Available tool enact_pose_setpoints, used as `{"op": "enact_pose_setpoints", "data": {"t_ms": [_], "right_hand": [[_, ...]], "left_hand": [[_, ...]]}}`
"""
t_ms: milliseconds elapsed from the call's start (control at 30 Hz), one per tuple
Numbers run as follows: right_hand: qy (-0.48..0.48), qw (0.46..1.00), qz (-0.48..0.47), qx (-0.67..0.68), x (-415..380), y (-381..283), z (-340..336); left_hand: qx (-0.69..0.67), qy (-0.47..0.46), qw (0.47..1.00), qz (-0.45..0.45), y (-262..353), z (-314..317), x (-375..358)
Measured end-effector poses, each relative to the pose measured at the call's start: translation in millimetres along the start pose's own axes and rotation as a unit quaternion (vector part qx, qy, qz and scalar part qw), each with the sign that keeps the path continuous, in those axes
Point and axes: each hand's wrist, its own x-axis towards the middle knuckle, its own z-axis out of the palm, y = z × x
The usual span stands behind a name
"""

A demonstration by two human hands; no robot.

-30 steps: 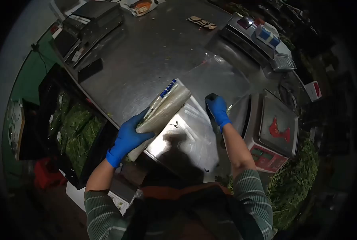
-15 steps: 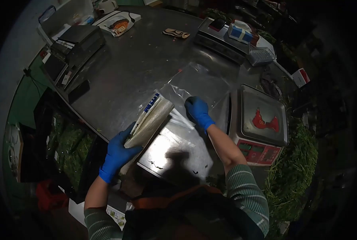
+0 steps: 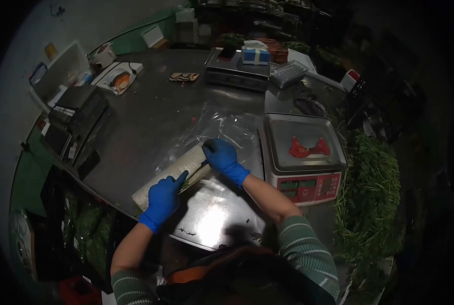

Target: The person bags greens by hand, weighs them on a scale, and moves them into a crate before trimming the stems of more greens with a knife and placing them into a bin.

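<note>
A rolled, whitish pack of plastic bags (image 3: 161, 178) lies slantwise between my gloved hands, over the near part of the steel table. My left hand (image 3: 161, 202) grips its lower left side, with one finger stretched along it. At the upper right end, my right hand (image 3: 221, 156) is closed on the pack, its fingertips partly hidden. Just beyond the hands, a clear plastic bag (image 3: 227, 124) is spread on the steel. Below the pack sits a shiny metal plate (image 3: 206, 216) with small dark plant scraps on it.
To the right stands a red-fronted scale (image 3: 308, 188) with a torn red piece (image 3: 309, 147) on its pan. Beyond it are greens (image 3: 372, 198). A second scale (image 3: 237, 73) carries a blue tissue box (image 3: 256, 56). At left, a dark box (image 3: 77, 104) borders the table (image 3: 135, 127).
My right hand has moved from the clear bag to the end of the pack. The pack has tipped lower and turned, and the head view has shifted upward and right.
</note>
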Motion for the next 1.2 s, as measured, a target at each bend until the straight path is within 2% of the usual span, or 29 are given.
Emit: {"op": "enact_pose_setpoints", "data": {"t_ms": [33, 100, 167, 200, 267, 333, 367, 400, 467, 500, 533, 567, 600, 667, 700, 733, 767, 800, 833, 867, 900, 933, 1000, 1033, 1067, 1100, 1133, 1200], "right_hand": [[0.08, 0.996, 0.043, 0.018, 8, 0, -2], [-0.013, 0.994, -0.104, -0.031, -2, -16, -5], [-0.119, 0.967, -0.167, -0.149, -12, -36, 2], [-0.108, 0.97, -0.156, -0.151, -4, -33, 7], [0.023, 0.996, -0.058, -0.068, 11, -21, 14], [-0.068, 0.983, -0.166, -0.049, -5, -56, 15], [-0.16, 0.971, -0.154, -0.086, -11, -74, 16], [-0.158, 0.972, -0.15, -0.086, -16, -84, 4], [0.074, 0.989, -0.117, 0.061, -26, -92, -23], [0.078, 0.988, -0.12, 0.059, -31, -83, -23], [0.099, 0.985, -0.004, 0.138, -40, -69, -19], [0.115, 0.963, 0.115, 0.215, -49, -61, -17], [-0.042, 0.906, 0.184, 0.378, -58, -64, -23], [-0.099, 0.909, 0.202, 0.351, -95, -38, 38], [-0.144, 0.886, 0.29, 0.332, -97, -31, 30], [-0.113, 0.855, 0.298, 0.409, -105, -19, 24], [-0.081, 0.816, 0.304, 0.484, -114, -9, 20], [-0.059, 0.858, 0.295, 0.417, -120, -6, 13], [-0.06, 0.859, 0.293, 0.415, -120, 2, 14], [-0.049, 0.866, 0.293, 0.403, -123, 12, 18], [-0.04, 0.871, 0.294, 0.392, -128, 20, 26], [-0.024, 0.883, 0.31, 0.351, -128, 20, 26], [-0.007, 0.9, 0.328, 0.287, -128, 20, 24], [-0.001, 0.893, 0.329, 0.308, -126, 20, 19], [0.003, 0.884, 0.333, 0.328, -125, 22, 16], [0.035, 0.9, 0.309, 0.305, -125, 41, 32], [0.006, 0.863, 0.376, 0.336, -111, 24, 9], [0.008, 0.832, 0.355, 0.425, -86, -1, -34]], "left_hand": [[0.017, -0.013, 1.0, 0.009, 3, -3, 3], [0.048, -0.02, 0.998, 0.047, 1, -3, 8], [0.03, -0.013, 0.999, 0.015, -3, 5, 9], [0.034, -0.016, 0.999, 0.031, -1, 3, 11], [-0.021, 0.01, 1.0, -0.011, 6, 1, 10], [-0.062, 0.028, 0.998, 0.013, -10, 18, 14], [-0.109, 0.039, 0.993, 0.026, -15, 25, 14], [-0.109, 0.036, 0.993, 0.029, -13, 24, 13], [-0.248, 0.036, 0.962, -0.107, -12, 18, 16], [-0.247, 0.04, 0.963, -0.104, -9, 13, 18], [-0.436, 0.04, 0.884, -0.167, -3, 9, 18], [-0.606, 0.035, 0.763, -0.225, 4, 8, 16], [-0.607, 0.032, 0.76, -0.23, 12, 10, 17], [-0.666, -0.01, 0.712, -0.223, 23, 17, 29], [-0.653, -0.023, 0.715, -0.248, 23, 35, 27], [-0.657, -0.02, 0.712, -0.247, 15, 43, 21], [-0.621, -0.112, 0.729, -0.263, 8, 38, 17], [-0.578, -0.203, 0.741, -0.275, -4, 34, 14], [-0.434, -0.147, 0.876, -0.148, -32, 64, 5], [-0.436, -0.147, 0.875, -0.15, -27, 55, 4], [-0.234, -0.128, 0.96, -0.086, -26, 44, 2], [-0.02, -0.107, 0.994, -0.022, -24, 35, -2], [0.008, -0.075, 0.997, -0.022, -27, 51, 0], [0.028, -0.023, 0.999, -0.038, -18, 51, 7], [-0.029, 0.005, 0.999, -0.021, -12, 42, 11], [-0.037, -0.024, 0.999, -0.008, -12, 38, 16], [-0.052, 0.014, 0.998, 0.031, -11, 35, 19], [-0.041, 0.073, 0.993, 0.08, -4, 11, 38]]}}
